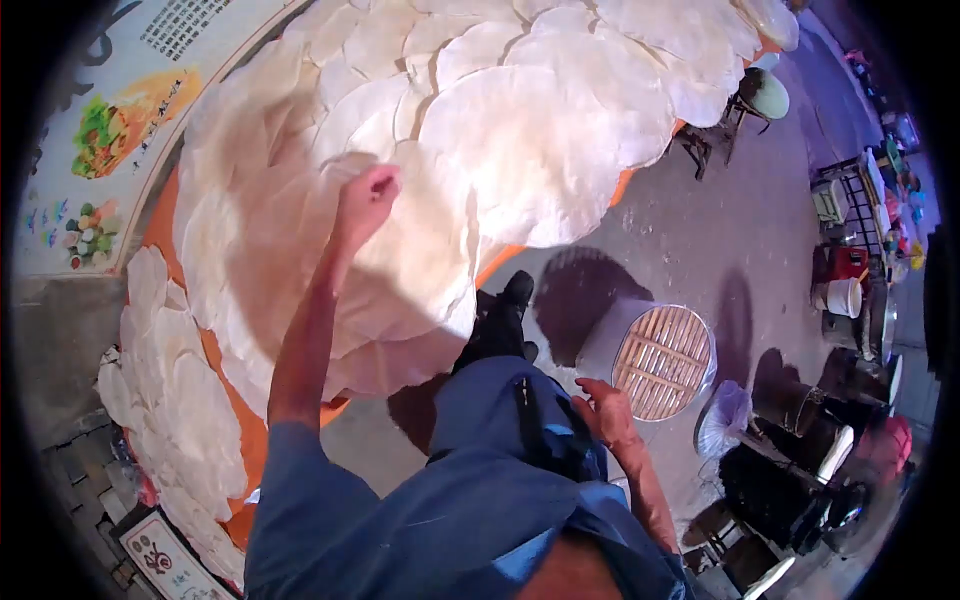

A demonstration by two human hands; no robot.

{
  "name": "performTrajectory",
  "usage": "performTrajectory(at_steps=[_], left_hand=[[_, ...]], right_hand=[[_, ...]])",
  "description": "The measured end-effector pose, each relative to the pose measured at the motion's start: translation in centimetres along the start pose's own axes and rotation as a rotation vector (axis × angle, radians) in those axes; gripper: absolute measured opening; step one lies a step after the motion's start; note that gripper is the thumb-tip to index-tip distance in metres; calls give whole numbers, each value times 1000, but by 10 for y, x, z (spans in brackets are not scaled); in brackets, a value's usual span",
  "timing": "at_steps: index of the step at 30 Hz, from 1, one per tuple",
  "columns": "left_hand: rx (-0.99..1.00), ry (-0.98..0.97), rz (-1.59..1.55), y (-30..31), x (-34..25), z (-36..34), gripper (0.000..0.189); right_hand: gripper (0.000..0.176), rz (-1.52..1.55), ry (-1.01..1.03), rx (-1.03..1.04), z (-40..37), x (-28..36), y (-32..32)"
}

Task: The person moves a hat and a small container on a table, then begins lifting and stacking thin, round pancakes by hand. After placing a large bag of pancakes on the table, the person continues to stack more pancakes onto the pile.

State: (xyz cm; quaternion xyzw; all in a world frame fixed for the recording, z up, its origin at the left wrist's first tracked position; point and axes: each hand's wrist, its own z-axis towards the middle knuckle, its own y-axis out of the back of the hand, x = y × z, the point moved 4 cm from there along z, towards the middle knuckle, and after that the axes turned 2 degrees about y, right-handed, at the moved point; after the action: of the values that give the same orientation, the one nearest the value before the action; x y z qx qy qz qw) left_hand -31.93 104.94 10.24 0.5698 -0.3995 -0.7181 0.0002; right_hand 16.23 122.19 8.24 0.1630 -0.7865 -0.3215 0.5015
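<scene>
Large thin round pale sheets point(510, 130), like flatbread or dough skins, overlap across an orange surface point(240, 395). Over the sheets, my left hand point(368, 203) is closed with its fingers curled in. A sheet's edge lies just beyond the knuckles, but whether the fingers grip it I cannot make out. My right hand point(608, 412) hangs low by my right leg, holding nothing, its fingers loosely bent and apart. Close to it stands a round container with a slatted bamboo top point(662, 362).
A printed board with food pictures point(130, 120) borders the sheets at the left. On the right are a green-topped stool point(765, 93), a white bucket point(842, 297), a red box point(848, 262) and a pale bundled bag point(727, 415). My shoe point(517, 289) is beside the orange edge.
</scene>
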Motion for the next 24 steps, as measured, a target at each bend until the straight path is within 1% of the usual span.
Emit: performTrajectory(at_steps=[2, 4, 6, 7, 8, 10, 11, 12, 14, 15, 18, 21, 24], left_hand=[[-68, 52, -16, -7, 26, 64, 31], [-119, 85, -16, -12, 46, 123, 35], [-194, 147, -39, -18, 67, 180, 29], [-226, 177, -48, -19, 68, 198, 26], [-232, 223, -18, -20, 71, 213, 26], [-239, 307, 40, -19, 55, 242, 25], [-298, 289, -55, -26, 104, 279, 27], [-276, 338, -218, -28, 96, 287, 26], [-231, 439, -540, -28, 66, 293, 28], [-277, 532, -561, -30, 68, 302, 24], [-190, 734, -810, -36, 73, 319, 23], [53, 758, -738, -40, 77, 327, 16], [-117, 527, -411, -39, 80, 336, 17]], right_hand=[[34, 9, -39, -13, 7, -5, 12], [34, 31, -162, 10, 12, -14, 22], [35, 77, -248, 13, 15, -35, 26], [35, 64, -187, -40, 18, -37, 31], [35, 71, -221, -33, 21, -39, 35], [34, 88, -293, -28, 28, -42, 43], [34, 76, -272, -53, 32, -42, 47], [34, 77, -287, -63, 36, -44, 50], [34, 80, -317, -75, 40, -46, 52], [34, 98, -331, -72, 40, -49, 51], [35, 133, -364, -51, 41, -59, 48], [35, 111, -361, -18, 47, -61, 50], [34, 101, -334, -29, 57, -58, 58]])
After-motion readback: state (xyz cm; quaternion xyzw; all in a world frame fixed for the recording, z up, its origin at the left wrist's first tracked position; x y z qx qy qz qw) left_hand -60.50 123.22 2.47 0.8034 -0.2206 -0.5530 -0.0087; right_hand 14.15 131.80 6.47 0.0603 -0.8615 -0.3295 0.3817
